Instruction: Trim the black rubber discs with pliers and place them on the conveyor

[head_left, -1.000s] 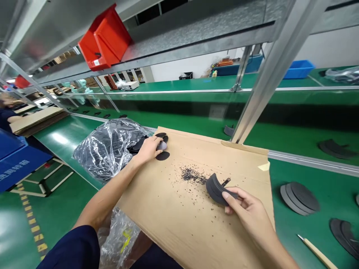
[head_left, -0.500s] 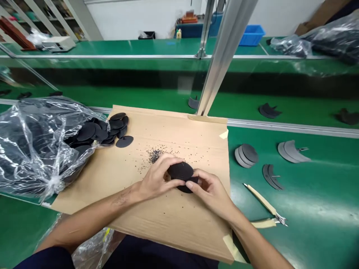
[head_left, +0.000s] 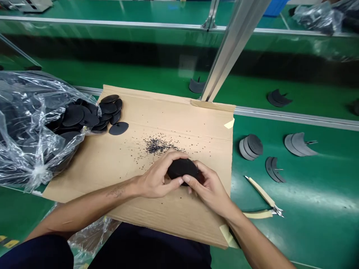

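Observation:
Over the cardboard sheet (head_left: 140, 164), my left hand (head_left: 158, 177) and my right hand (head_left: 209, 188) both grip a small stack of black round discs (head_left: 182, 168). Fingers of each hand curl round the stack's edges, thumbs meeting at its near side. A little heap of black crumbs (head_left: 157, 145) lies just beyond the hands. At the left a clear plastic bag (head_left: 30, 127) spills more black discs (head_left: 92, 114) onto the cardboard's far corner.
On the green belt to the right lie small stacks of grey-black discs (head_left: 250, 146), curved cut pieces (head_left: 274, 169) (head_left: 298, 144) and cutters with tan handles (head_left: 263, 198). A slanted metal post (head_left: 227, 56) rises behind the cardboard. Further pieces (head_left: 277, 98) lie beyond the rail.
My left hand left the bag's pile and came to the middle; both hands now hold the stack together. The view has tipped downward, and the hands closed tighter round the discs.

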A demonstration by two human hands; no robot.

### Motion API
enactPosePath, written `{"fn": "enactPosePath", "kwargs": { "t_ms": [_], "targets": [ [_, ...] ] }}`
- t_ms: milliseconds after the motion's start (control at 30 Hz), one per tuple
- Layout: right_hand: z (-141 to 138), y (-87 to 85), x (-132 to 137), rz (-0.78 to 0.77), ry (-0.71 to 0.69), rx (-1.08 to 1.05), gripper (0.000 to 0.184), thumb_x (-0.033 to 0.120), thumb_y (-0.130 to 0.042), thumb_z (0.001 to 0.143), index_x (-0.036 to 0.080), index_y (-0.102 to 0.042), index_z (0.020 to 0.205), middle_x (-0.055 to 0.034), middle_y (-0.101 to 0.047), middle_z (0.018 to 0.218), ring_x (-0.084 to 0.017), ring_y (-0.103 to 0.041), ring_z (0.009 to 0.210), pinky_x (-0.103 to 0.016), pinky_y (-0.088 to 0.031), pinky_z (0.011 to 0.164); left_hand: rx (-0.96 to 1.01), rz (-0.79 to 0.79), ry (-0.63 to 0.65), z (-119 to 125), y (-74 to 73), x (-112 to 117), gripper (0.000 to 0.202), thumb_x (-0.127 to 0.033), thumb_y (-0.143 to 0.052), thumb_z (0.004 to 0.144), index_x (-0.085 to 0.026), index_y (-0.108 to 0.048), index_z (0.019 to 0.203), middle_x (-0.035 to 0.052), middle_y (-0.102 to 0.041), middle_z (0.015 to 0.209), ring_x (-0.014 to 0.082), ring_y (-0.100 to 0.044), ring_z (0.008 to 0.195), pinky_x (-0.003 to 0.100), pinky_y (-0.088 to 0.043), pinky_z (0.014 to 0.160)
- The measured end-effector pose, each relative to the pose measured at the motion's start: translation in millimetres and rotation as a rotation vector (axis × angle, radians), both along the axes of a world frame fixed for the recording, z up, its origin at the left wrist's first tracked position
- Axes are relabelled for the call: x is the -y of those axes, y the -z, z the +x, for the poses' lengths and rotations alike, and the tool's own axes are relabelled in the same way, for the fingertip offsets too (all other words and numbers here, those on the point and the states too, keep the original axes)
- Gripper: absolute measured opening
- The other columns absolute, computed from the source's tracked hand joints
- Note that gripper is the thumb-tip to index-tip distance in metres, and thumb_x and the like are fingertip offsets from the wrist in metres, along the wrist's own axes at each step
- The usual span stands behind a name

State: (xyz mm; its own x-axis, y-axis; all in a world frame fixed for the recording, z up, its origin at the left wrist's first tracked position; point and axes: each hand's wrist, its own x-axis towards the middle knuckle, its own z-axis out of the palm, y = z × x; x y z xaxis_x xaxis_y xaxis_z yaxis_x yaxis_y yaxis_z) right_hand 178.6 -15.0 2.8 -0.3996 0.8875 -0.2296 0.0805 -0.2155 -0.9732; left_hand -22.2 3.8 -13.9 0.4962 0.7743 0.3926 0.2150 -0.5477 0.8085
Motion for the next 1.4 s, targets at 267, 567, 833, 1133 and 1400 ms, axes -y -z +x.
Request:
{"fn": "enactPosePath", "kwargs": {
  "t_ms": [267,567,833,1133,1400],
  "targets": [
    [-2.9,1.6,1.6,-0.070,-0.007,-0.113,0.040,0.056,-0.076,0.086,0.019,-0.062,0.092,0.0041,-0.056,0.069,-0.010,-0.052,0.056,-0.024,-0.043,0.054,0.006,0.098,-0.051,-1.6,4.3,-2.6,0.042,-0.022,-0.060,0.097,-0.020,-0.048,0.138,0.0094,-0.066,0.119,0.0189,-0.064,0.108,0.032,-0.055,0.093],
    [-2.0,2.0,0.4,-0.040,0.042,-0.071,0.040,0.056,-0.077,0.085,0.019,-0.063,0.088,0.0048,-0.054,0.066,-0.009,-0.050,0.051,-0.023,-0.041,0.050,0.075,0.245,-0.075,-4.5,4.0,-6.3,0.039,-0.018,-0.065,0.095,-0.022,-0.056,0.133,0.0054,-0.072,0.109,0.0154,-0.067,0.096,0.030,-0.056,0.082],
    [-0.2,4.2,1.3,0.113,0.028,0.005,0.038,0.055,-0.073,0.089,0.019,-0.062,0.082,0.0017,-0.057,0.072,-0.012,-0.051,0.059,-0.024,-0.045,0.053,-0.032,0.522,-0.152,-2.7,3.1,-6.2,0.025,-0.017,-0.067,0.094,-0.025,-0.066,0.118,0.0021,-0.066,0.100,0.0163,-0.061,0.097,0.035,-0.054,0.088],
    [2.6,9.0,3.2,0.705,0.016,0.179,0.006,0.022,-0.059,0.102,0.019,-0.065,0.101,-0.0070,-0.071,0.095,-0.019,-0.068,0.089,-0.030,-0.057,0.076,0.133,0.284,-0.028,-0.5,2.1,-3.7,0.034,-0.018,-0.064,0.096,-0.023,-0.061,0.129,0.0038,-0.062,0.098,0.0166,-0.062,0.093,0.034,-0.056,0.082],
    [7.5,15.3,5.2,0.949,-0.061,0.386,0.018,0.008,-0.049,0.099,0.017,-0.064,0.105,-0.0111,-0.071,0.106,-0.020,-0.072,0.090,-0.030,-0.060,0.073,0.092,0.189,0.041,-5.9,-7.8,-7.1,0.034,-0.039,-0.067,0.095,-0.020,-0.068,0.123,0.0064,-0.067,0.100,0.0161,-0.065,0.092,0.030,-0.059,0.078]
  ]
}}
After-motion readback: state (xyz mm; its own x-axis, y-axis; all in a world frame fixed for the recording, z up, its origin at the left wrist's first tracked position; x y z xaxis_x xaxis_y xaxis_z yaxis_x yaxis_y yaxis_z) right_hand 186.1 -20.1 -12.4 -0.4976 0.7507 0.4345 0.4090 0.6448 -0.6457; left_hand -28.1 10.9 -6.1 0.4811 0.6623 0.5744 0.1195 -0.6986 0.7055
